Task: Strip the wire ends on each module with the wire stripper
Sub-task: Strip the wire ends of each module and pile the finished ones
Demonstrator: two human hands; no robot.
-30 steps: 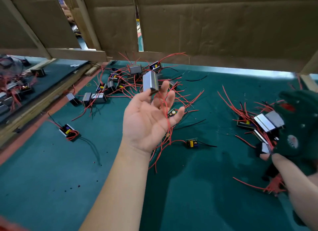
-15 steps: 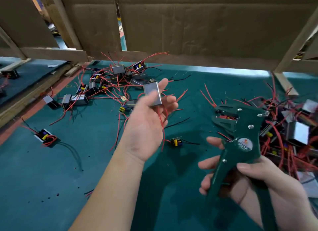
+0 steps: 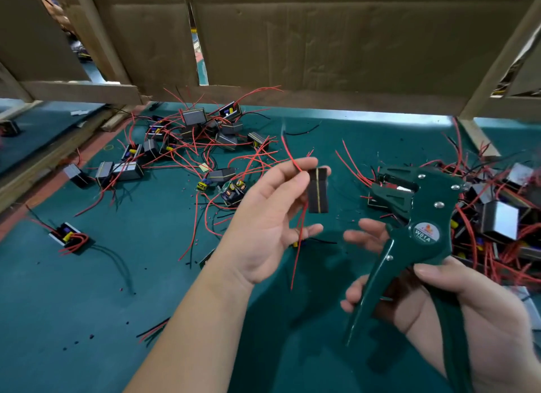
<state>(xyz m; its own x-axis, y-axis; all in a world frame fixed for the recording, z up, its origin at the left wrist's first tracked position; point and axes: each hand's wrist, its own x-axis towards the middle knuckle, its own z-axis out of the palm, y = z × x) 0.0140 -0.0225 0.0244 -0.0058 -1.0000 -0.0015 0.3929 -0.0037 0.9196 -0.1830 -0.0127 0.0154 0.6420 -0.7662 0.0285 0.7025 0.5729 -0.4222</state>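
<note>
Lining up for a strip, I'd say, not cutting yet. The left hand (image 3: 263,226) pinches a small black module (image 3: 318,190) between thumb and fingertips, the other fingers loose and half spread. One red lead (image 3: 289,154) sticks up past the fingertips and another (image 3: 296,264) dangles below the palm. The module is in the air above the green mat (image 3: 87,305), just left of the tool's nose.

The right hand (image 3: 468,310) has the green wire stripper (image 3: 421,217): thumb across the back handle, lower fingers wrapped round the front one, top two fingers poking out, blurry. The handles are spread and the jaws look open, with no wire in them as far as I can see.

Next move, my guess: feed one lead end into the jaws, then squeeze. The leads are thin and floppy, so the left hand probably needs to pinch the wire itself.

Compared with a second ago, the stripper has come in from the heap of modules on the right (image 3: 497,217) to sit near the module. The left hand was palm-up with the module perched on its fingertips. Half a second back its grey face showed; now it's turned edge-on, yellow stripe facing me. The scattered modules at the back (image 3: 193,117) haven't budged.
</note>
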